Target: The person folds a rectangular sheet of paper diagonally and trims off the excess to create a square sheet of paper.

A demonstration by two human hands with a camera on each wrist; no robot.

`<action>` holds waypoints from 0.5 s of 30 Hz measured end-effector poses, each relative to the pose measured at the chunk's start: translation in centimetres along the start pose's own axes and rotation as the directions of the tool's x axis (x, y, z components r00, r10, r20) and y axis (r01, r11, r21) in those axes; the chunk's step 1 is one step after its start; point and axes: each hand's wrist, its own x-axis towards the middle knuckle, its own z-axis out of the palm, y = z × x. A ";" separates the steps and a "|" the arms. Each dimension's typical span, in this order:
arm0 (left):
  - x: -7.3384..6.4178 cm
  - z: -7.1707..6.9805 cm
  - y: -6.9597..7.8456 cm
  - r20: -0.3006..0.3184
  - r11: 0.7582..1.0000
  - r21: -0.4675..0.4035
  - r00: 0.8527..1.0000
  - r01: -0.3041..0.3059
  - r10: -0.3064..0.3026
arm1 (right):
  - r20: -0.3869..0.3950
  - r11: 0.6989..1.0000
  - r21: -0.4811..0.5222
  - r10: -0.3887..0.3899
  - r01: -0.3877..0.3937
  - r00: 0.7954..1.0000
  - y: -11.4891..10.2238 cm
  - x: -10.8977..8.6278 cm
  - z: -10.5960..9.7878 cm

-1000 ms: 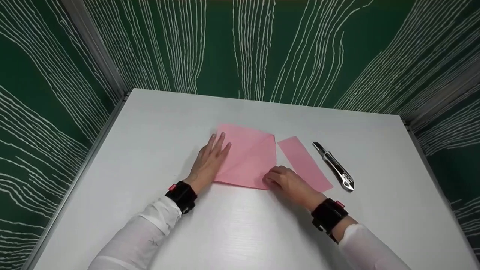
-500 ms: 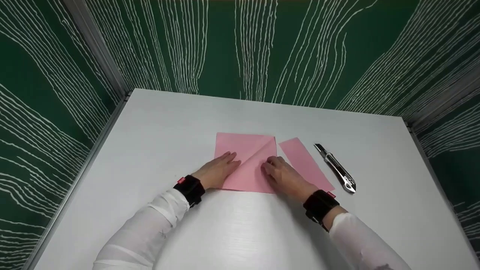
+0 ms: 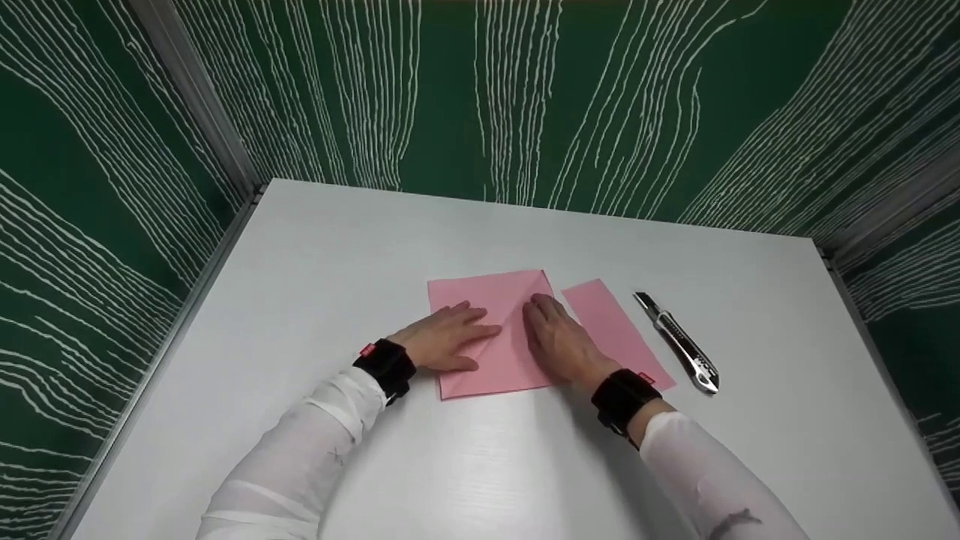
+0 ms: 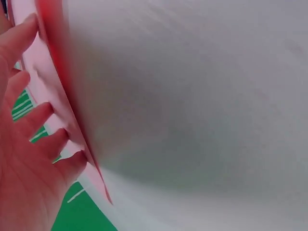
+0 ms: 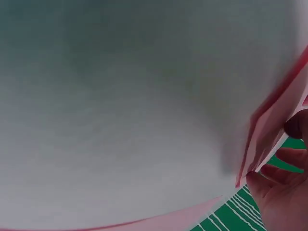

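A pink sheet of paper (image 3: pixel 517 371), roughly square with a diagonal crease or fold line, lies on the white table. My left hand (image 3: pixel 448 339) rests on its left part, fingers spread. On the sheet's right side my right hand (image 3: pixel 562 343) presses down with fingers held together. In the left wrist view, fingertips of the left hand (image 4: pixel 29 154) touch the sheet (image 4: pixel 45 89). The right wrist view has the right hand (image 5: pixel 284 197) with thumb and fingers on the paper (image 5: pixel 272 118); part of this hand is cut off by the frame.
Just right of the sheet lies a pink paper strip (image 3: pixel 619 334), partly behind the right hand. A utility knife (image 3: pixel 679 341) with its blade end pointing away lies further right on the white table (image 3: pixel 337 247). Green walls (image 3: pixel 442 97) with white lines enclose the table.
The sheet has turned slightly and shifted toward me. My left hand has moved right across it, fingers spread. My right hand has slid up its right side, its fingers now straighter.
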 end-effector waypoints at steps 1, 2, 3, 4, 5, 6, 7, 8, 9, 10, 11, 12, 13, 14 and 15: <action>0.1 -0.1 0.1 0.010 1.000 0.005 1.000 -0.001 0.001 | 0.013 1.000 0.012 0.013 -0.013 1.000 0.0 0.2 0.0; 0.1 -0.2 0.2 0.017 1.000 0.004 1.000 0.001 -0.001 | 0.031 0.999 0.023 0.027 -0.028 0.999 0.0 0.4 0.1; 0.2 -0.4 0.2 0.022 1.000 0.004 1.000 0.001 -0.002 | 0.053 0.999 0.028 0.043 -0.044 0.998 0.0 0.6 0.1; 0.2 -0.5 0.3 0.030 1.000 0.005 1.000 0.006 -0.006 | 0.075 0.998 0.027 0.056 -0.058 0.996 0.1 0.7 0.1; 0.3 -0.6 0.3 0.039 1.000 0.001 0.999 0.009 -0.009 | 0.100 0.996 0.033 0.075 -0.079 0.992 0.1 0.9 0.1; 0.3 -0.7 0.4 0.049 1.000 -0.005 0.999 0.014 -0.014 | 0.121 0.995 0.036 0.091 -0.096 0.988 0.1 1.1 0.2; 0.3 -0.8 0.4 0.059 1.000 -0.018 0.998 0.020 -0.019 | 0.134 0.993 0.043 0.105 -0.112 0.985 0.2 1.3 0.2; 0.4 -0.8 0.3 0.071 0.999 -0.030 0.997 0.025 -0.023 | 0.144 0.991 0.049 0.120 -0.128 0.982 0.3 1.6 0.3; 0.4 -0.9 0.3 0.083 0.999 -0.042 0.996 0.027 -0.023 | 0.147 0.989 0.053 0.130 -0.139 0.981 0.4 1.8 0.3; 0.5 -1.0 0.2 0.092 0.998 -0.052 0.995 0.028 -0.023 | 0.147 0.988 0.056 0.137 -0.146 0.980 0.4 2.0 0.4; 0.6 -1.0 0.1 0.099 0.997 -0.067 0.995 0.029 -0.022 | 0.143 0.986 0.064 0.142 -0.152 0.980 0.5 2.2 0.5; 0.6 -1.1 0.0 0.105 0.996 -0.080 0.994 0.029 -0.020 | 0.130 0.987 0.066 0.138 -0.147 0.982 0.6 2.4 0.5; 0.7 -1.1 -0.1 0.108 0.995 -0.092 0.994 0.027 -0.017 | 0.119 0.987 0.071 0.135 -0.144 0.984 0.6 2.7 0.6; 0.8 -1.1 -0.2 0.110 0.995 -0.101 0.994 0.025 -0.014 | 0.112 0.986 0.081 0.134 -0.143 0.985 0.6 2.9 0.7; 0.9 -1.2 -0.4 0.109 0.993 -0.112 0.994 0.024 -0.012 | 0.110 0.986 0.090 0.133 -0.143 0.985 0.6 3.1 0.7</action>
